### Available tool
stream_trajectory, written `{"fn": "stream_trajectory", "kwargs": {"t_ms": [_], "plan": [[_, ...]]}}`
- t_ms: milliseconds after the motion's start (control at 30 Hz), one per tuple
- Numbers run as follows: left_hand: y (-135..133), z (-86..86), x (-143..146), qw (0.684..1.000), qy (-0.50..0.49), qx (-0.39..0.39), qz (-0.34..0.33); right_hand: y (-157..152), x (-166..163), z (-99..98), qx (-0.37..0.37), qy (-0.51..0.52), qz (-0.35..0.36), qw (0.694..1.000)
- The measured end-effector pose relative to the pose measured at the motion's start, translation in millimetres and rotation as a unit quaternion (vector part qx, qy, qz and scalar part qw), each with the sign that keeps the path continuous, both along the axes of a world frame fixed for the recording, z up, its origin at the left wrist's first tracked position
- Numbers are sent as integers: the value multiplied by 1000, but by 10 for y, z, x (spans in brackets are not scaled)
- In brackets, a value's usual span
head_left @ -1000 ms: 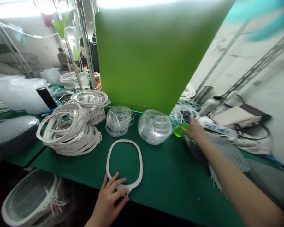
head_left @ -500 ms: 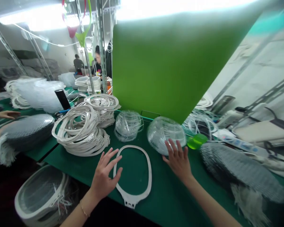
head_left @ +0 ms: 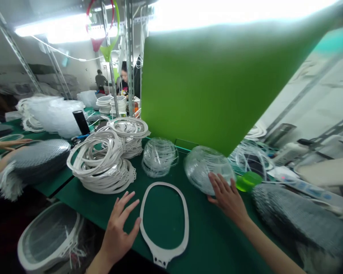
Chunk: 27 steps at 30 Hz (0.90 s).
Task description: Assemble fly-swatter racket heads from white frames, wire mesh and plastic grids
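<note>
A white oval plastic frame lies flat on the green table in front of me. My left hand rests open on the table just left of the frame, fingers spread. My right hand reaches to a stack of clear plastic domes, its fingers laid open against the near side. A second stack of clear pieces stands to the left of it. A small green translucent object sits right of the domes.
Piles of white frames fill the table's left. A big green board stands behind. Grey mesh stacks lie at the right and left. A bin of finished frames sits below left. Another person's hands show at far left.
My right hand came back from the green object to the clear dome stack. My left hand let go of the frame's handle end and now lies beside it.
</note>
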<state>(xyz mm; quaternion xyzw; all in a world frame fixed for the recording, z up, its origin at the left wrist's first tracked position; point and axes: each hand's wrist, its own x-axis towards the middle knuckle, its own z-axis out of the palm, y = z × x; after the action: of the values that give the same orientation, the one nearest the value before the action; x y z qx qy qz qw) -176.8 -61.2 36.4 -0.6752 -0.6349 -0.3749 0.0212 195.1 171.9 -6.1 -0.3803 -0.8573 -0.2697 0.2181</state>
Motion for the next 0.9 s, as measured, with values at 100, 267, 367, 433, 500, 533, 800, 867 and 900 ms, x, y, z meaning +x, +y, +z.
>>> {"fn": "stream_trajectory", "kwargs": {"t_ms": [100,267,367,433,500,533,800,867,900], "plan": [[-57,120,-43,1000,5,14,22,-8,6,-3,-4,38,8,999],[-90,413,-387,993,40,64,87,-244,-334,246,-1,121,29,992],[109,584,-766,979,53,82,181,-552,-803,492,5,157,84,984],[311,667,-1018,974,25,30,224,-747,-1122,616,1,151,165,975],[489,734,-1225,978,-6,-23,209,-887,-1365,682,-11,142,224,964],[550,767,-1307,980,-17,-38,195,-935,-1445,695,-18,142,237,961],[653,1036,-1714,985,-106,-36,133,-1239,-1481,508,-119,187,221,950],[734,1104,-1759,981,-142,-24,131,-1400,-1459,407,-168,154,217,949],[769,1159,-1774,976,-161,0,145,-1494,-1447,354,-196,135,212,948]]}}
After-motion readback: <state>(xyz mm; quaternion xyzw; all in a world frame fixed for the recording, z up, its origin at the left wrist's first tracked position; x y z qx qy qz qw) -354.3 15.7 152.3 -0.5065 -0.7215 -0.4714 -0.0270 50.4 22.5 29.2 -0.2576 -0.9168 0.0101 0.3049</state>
